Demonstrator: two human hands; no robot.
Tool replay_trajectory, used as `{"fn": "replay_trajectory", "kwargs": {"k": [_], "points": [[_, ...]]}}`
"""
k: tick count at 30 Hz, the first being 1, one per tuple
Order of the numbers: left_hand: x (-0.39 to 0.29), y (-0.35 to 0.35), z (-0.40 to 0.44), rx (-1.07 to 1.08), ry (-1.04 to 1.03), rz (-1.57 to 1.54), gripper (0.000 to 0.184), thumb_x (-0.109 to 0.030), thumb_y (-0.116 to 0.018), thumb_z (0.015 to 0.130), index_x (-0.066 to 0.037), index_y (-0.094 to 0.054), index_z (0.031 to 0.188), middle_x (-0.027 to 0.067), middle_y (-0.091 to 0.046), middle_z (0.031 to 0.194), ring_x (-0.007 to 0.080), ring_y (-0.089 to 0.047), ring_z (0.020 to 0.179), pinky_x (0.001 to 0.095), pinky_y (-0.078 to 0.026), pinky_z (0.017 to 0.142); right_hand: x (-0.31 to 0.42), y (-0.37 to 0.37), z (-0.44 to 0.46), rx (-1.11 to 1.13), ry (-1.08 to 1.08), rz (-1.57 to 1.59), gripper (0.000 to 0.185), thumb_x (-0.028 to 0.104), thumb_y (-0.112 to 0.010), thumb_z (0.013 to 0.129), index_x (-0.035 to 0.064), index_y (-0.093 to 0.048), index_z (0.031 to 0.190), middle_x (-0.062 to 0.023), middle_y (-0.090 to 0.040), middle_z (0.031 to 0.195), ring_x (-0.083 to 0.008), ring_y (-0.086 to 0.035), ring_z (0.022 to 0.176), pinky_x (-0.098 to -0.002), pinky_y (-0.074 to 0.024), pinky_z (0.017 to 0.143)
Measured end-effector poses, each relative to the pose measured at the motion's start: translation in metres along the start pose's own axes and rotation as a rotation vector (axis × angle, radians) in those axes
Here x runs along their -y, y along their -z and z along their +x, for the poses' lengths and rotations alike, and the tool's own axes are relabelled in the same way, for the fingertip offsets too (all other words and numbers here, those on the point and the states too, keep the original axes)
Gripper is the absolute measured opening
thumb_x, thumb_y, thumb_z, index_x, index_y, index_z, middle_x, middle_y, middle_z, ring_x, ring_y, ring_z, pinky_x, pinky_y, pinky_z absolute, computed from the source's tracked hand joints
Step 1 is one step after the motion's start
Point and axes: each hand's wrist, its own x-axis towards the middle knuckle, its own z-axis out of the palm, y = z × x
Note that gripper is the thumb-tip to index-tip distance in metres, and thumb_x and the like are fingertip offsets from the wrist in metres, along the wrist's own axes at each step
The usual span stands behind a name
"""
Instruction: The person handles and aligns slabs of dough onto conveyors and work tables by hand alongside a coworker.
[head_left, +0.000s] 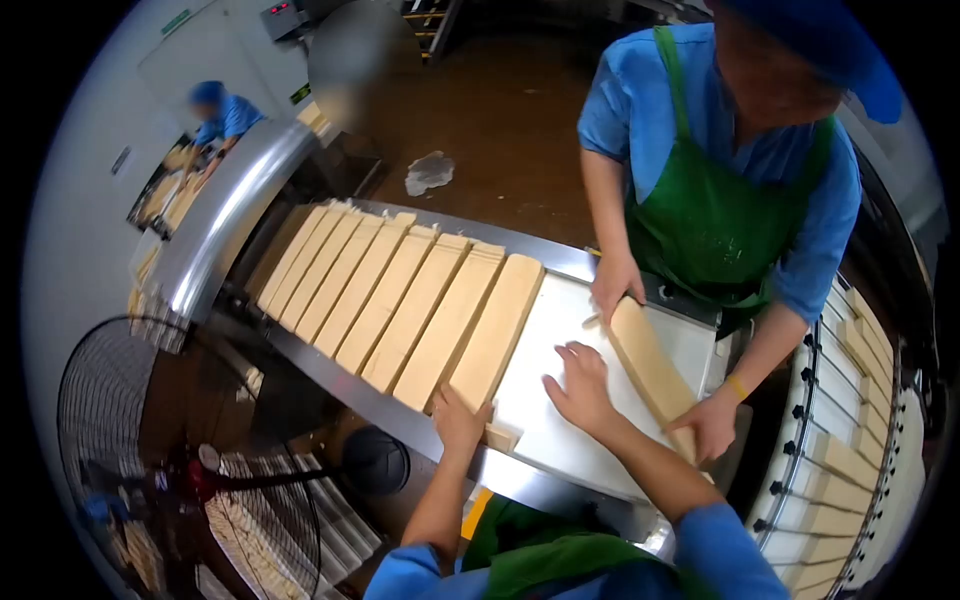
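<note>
Head view: bench [555,315], white-topped, is running from 9 to 4 o'clock. Co-worker [720,215], 2 o'clock, is leaning over it. Row of pale slabs [388,297], 9 o'clock, is lying side by side. Loose slab [652,365], 4 o'clock, is resting in the co-worker's grasp. Right hand [582,388], 4 o'clock: fingers are spreading wide, holding nothing. Left hand [460,418], 6 o'clock, is meeting the row's lower edge; cannot tell whether fingers are gripping. Good handling is probably calling for light, flat-fingered pressure and even support lengthwise.

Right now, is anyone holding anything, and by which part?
The co-worker's hands hold one pale slab by its ends. The wearer's right hand is empty; the left hand is at the near end of another slab, grip unclear.
</note>
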Motion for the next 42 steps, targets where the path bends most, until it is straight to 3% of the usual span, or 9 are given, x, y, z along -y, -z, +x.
{"fn": "replay_trajectory", "kwargs": {"k": [7,13,18,20,25,28,31,37,42], "points": [[-0.004,0.004,0.001,0.086,-0.058,0.186,0.097,-0.052,-0.067,0.076,0.011,-0.025,0.136,0.0275,-0.042,0.126,0.0395,-0.044,0.120,0.0500,-0.033,0.103,-0.007,-0.086,0.140,0.200,-0.402,-0.159,0.074,0.050,-0.049,0.088,0.0079,-0.027,0.145,-0.0234,-0.019,0.150,-0.0376,-0.033,0.127,-0.0476,-0.0300,0.103],[-0.010,0.010,0.005,0.191,-0.082,0.216,0.100,-0.054,-0.063,0.079,0.016,-0.021,0.136,0.0331,-0.039,0.127,0.0423,-0.056,0.103,0.0464,-0.048,0.087,0.007,-0.075,0.192,0.396,-0.591,-0.185,0.078,0.061,-0.041,0.089,0.0175,-0.019,0.150,-0.0188,-0.011,0.155,-0.0353,-0.029,0.137,-0.0400,-0.0315,0.107],[0.011,-0.010,0.012,0.281,-0.133,0.247,0.108,-0.046,-0.070,0.076,0.018,-0.008,0.139,0.0421,-0.018,0.138,0.0509,-0.024,0.130,0.0433,-0.032,0.108,-0.002,-0.040,0.171,0.349,-0.785,-0.098,0.075,0.051,-0.056,0.081,0.0122,-0.031,0.140,-0.0197,-0.026,0.142,-0.0389,-0.040,0.124,-0.0474,-0.0373,0.099],[0.003,-0.008,0.010,0.237,-0.161,0.119,0.111,-0.028,-0.079,0.065,0.017,-0.007,0.137,0.0393,-0.023,0.134,0.0516,-0.035,0.121,0.0465,-0.035,0.104,-0.015,-0.009,0.141,0.303,-0.913,-0.024,0.080,0.049,-0.062,0.077,0.0098,-0.030,0.139,-0.0188,-0.029,0.136,-0.0390,-0.041,0.120,-0.0497,-0.0383,0.096],[-0.057,-0.027,-0.022,0.332,-0.407,-0.084,0.088,-0.020,-0.077,0.064,0.007,-0.025,0.130,0.0283,-0.033,0.118,0.0470,-0.049,0.101,0.0489,-0.046,0.090,-0.074,0.037,0.060,0.104,-1.215,-0.028,0.085,0.046,-0.066,0.073,0.0039,-0.030,0.137,-0.0222,-0.024,0.141,-0.0403,-0.037,0.124,-0.0524,-0.0385,0.094],[-0.085,-0.054,-0.038,0.270,-0.552,-0.143,0.081,-0.015,-0.077,0.066,0.005,-0.028,0.126,0.0276,-0.033,0.117,0.0473,-0.046,0.103,0.0493,-0.047,0.087,-0.109,0.064,0.018,-0.169,-1.236,-0.074,0.091,0.045,-0.071,0.067,0.0025,-0.030,0.137,-0.0249,-0.005,0.151,-0.0409,-0.027,0.134,-0.0516,-0.0404,0.093],[-0.126,-0.068,-0.081,0.220,-0.663,-0.174,0.073,-0.010,-0.075,0.068,0.003,-0.030,0.125,0.0285,-0.033,0.120,0.0471,-0.043,0.107,0.0494,-0.045,0.089,-0.124,0.120,-0.058,-0.556,-1.339,0.398,0.094,0.035,-0.072,0.067,-0.0007,-0.022,0.138,-0.0280,-0.009,0.149,-0.0442,-0.030,0.132,-0.0452,-0.0375,0.102],[-0.211,-0.088,-0.205,0.367,-1.156,-0.268,0.071,-0.006,-0.072,0.068,0.000,-0.040,0.130,0.0327,-0.028,0.129,0.0478,-0.041,0.112,0.0475,-0.038,0.097,-0.141,0.226,-0.276,-1.114,-1.366,0.147,0.090,0.032,-0.072,0.070,-0.0019,-0.020,0.136,-0.0270,-0.025,0.135,-0.0483,-0.047,0.114,-0.0503,-0.0416,0.098],[-0.254,-0.092,-0.337,0.721,-1.694,-0.263,0.079,-0.006,-0.072,0.067,-0.004,-0.037,0.137,0.0306,-0.037,0.126,0.0475,-0.042,0.113,0.0492,-0.038,0.095,-0.126,0.302,-0.483,-1.232,-1.635,0.003,0.076,0.031,-0.069,0.071,-0.0082,-0.036,0.126,-0.0298,-0.044,0.120,-0.0414,-0.050,0.111,-0.0501,-0.0447,0.092]]}}
